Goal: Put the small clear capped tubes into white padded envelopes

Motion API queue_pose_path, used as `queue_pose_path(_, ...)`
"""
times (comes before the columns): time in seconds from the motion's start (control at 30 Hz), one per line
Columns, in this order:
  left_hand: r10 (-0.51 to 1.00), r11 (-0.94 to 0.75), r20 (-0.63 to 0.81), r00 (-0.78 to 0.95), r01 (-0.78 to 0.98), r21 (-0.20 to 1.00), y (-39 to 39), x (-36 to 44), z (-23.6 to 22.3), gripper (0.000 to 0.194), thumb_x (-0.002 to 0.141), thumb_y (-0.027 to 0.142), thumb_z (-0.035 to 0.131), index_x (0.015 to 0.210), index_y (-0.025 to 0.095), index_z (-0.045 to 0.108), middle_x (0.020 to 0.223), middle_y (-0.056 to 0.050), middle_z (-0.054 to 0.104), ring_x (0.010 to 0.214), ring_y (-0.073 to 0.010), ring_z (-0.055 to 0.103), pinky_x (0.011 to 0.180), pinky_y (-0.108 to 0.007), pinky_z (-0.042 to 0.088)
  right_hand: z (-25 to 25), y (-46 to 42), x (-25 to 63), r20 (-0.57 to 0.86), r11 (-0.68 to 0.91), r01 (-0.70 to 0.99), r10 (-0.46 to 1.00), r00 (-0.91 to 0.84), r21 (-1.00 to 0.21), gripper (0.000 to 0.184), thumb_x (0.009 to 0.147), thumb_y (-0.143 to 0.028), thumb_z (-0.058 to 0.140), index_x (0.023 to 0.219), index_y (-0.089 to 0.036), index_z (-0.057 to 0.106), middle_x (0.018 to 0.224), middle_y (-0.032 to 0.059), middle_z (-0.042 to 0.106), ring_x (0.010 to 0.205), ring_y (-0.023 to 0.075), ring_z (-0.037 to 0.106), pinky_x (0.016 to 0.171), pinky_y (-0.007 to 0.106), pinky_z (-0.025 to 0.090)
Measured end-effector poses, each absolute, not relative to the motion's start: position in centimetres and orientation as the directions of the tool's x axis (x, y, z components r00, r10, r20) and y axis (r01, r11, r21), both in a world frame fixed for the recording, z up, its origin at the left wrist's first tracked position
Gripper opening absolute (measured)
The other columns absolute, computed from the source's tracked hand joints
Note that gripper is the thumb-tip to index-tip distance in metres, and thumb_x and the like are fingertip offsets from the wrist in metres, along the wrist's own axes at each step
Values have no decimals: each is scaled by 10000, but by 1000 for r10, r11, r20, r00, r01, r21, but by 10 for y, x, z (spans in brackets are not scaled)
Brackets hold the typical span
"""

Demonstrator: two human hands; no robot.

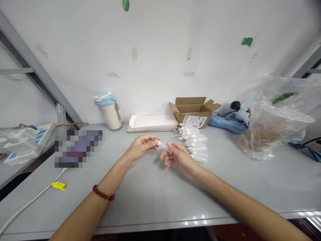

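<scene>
A small translucent plastic tube with a white cap (165, 147) is held between my two hands above the grey table. My left hand (140, 148) pinches its white end between thumb and fingers. At the other, clear end, the thumb and forefinger of my right hand (181, 158) are closed on it, the remaining fingers curled loosely below. Just beyond my right hand lies a row of several similar capped tubes (199, 138), side by side, with thin loops or cords at their capped ends. My fingers partly hide the tube.
An open cardboard box (192, 112) stands behind the tubes, beside a stack of flat white boxes (152, 123). Left are a cream tumbler (109, 112), a blurred-out device (79, 149) and a white cable (32, 201). Blue cloth (228, 124) and a plastic-wrapped container (278, 130) sit right.
</scene>
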State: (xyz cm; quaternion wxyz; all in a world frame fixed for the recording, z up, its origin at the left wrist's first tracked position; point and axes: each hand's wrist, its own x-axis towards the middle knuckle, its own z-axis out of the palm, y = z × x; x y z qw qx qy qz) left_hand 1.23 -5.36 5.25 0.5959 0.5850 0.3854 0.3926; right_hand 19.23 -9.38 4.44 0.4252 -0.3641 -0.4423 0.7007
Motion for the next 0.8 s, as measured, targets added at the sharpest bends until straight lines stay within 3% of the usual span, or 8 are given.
queue_pose_path(0.17,900,-66,-24,436,189,980,-58,16,57,357,792,455,577,653,126,593,581,-3,561,522,-108,511,536,-258,416,46,-89,194,-109,-187,-195,930,-352,-963,351,823,-540,505,797,-207,398,646,12,667,470,91,537,509,226,409)
queue_pose_path(0.47,882,-42,-65,467,215,976,-62,18,61,243,766,344,585,635,140,577,614,2,557,562,-119,536,549,-257,444,42,-86,197,-171,-188,-3,897,-409,-982,379,866,-579,357,799,-208,391,476,-14,610,344,102,477,406,212,334)
queue_pose_path(0.57,859,-1,-143,491,281,960,-64,20,62,277,771,356,560,597,141,554,577,3,549,499,-113,523,503,-253,426,40,-85,199,-111,-89,75,918,-380,-993,360,891,-550,319,791,-211,390,497,-22,595,361,108,482,427,229,361)
queue_pose_path(0.63,861,32,-156,485,255,966,-65,22,61,318,780,389,546,578,144,531,554,8,537,466,-104,506,491,-250,417,41,-84,202,6,78,193,937,-349,-978,333,912,-504,303,800,-209,409,555,-15,590,429,116,506,482,249,396)
queue_pose_path(0.7,886,61,-140,442,189,980,-66,25,60,342,787,419,535,581,147,519,545,17,517,456,-96,488,483,-246,413,41,-83,205,196,317,401,929,-315,-859,288,926,-440,314,860,-200,458,678,20,607,567,140,550,572,275,425)
queue_pose_path(0.8,911,92,-142,388,145,985,-65,28,55,364,795,463,521,623,142,540,547,19,496,465,-98,474,465,-243,410,38,-81,209,448,573,644,814,-371,-507,256,942,-336,305,978,-176,502,862,90,608,747,186,564,653,305,433)
